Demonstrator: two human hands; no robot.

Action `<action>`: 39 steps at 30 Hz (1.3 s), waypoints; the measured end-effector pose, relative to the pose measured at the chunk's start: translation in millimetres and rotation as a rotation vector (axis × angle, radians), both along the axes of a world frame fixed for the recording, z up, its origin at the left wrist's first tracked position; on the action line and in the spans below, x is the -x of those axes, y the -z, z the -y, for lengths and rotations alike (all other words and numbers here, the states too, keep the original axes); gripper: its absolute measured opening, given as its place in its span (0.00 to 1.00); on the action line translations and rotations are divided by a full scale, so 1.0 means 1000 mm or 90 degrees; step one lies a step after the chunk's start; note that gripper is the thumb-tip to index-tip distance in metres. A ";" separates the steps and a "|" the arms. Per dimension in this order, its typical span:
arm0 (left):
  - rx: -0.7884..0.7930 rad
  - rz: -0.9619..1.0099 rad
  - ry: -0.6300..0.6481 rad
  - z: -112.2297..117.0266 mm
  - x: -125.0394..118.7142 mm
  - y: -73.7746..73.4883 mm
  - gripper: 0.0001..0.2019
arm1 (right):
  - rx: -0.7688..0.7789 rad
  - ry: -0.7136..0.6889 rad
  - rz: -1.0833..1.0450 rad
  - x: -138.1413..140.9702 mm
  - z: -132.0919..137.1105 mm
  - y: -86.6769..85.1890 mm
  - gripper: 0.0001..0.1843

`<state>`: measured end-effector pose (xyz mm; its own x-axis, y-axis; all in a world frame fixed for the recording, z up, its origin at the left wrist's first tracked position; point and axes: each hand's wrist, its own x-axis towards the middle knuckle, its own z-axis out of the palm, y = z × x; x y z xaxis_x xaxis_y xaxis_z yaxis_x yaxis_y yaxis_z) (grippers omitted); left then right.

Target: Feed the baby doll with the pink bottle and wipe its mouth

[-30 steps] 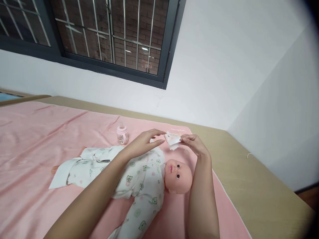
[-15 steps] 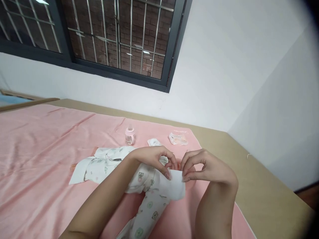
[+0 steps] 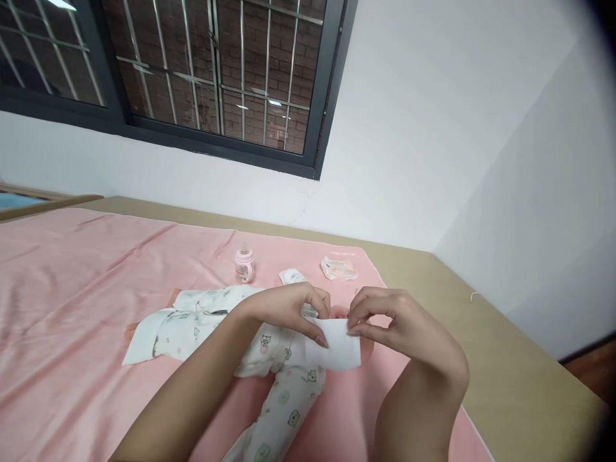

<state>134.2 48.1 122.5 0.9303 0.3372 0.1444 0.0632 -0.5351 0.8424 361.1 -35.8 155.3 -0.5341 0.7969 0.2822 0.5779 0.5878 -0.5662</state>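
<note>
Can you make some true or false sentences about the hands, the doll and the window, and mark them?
1. The left hand and right hand both hold the white sheet. True.
2. The doll, a bottle and a packet are on the pink cloth. True.
3. The bottle is lying down. False: the bottle stands upright.
4. The doll's clothes are plain. False: they have little printed pictures.
5. Bars show in the window. True.

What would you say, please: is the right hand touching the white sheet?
Touching: the head view shows the right hand pinching the white sheet at its upper edge.
</note>
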 end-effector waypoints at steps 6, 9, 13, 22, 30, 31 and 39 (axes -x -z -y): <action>-0.050 0.101 -0.001 0.004 -0.002 -0.003 0.08 | 0.006 0.045 -0.023 0.003 0.001 -0.001 0.03; -0.084 0.159 -0.041 0.010 -0.004 -0.005 0.06 | -0.022 0.077 -0.064 0.007 -0.004 0.001 0.07; -0.107 0.239 -0.125 0.015 -0.009 -0.003 0.05 | -0.084 0.078 -0.099 0.015 -0.014 0.006 0.09; 0.002 0.306 -0.171 0.000 -0.008 0.005 0.04 | -0.097 0.099 -0.172 -0.006 -0.030 0.007 0.11; -0.158 -0.045 -0.158 -0.013 -0.028 0.027 0.03 | 0.135 0.194 -0.248 -0.061 -0.103 0.046 0.19; -0.165 -0.064 -0.167 -0.014 -0.031 0.030 0.02 | 0.161 0.203 -0.249 -0.067 -0.113 0.055 0.20; -0.180 -0.140 -0.225 -0.016 -0.037 0.041 0.02 | 0.397 0.026 -0.482 -0.073 -0.178 0.147 0.20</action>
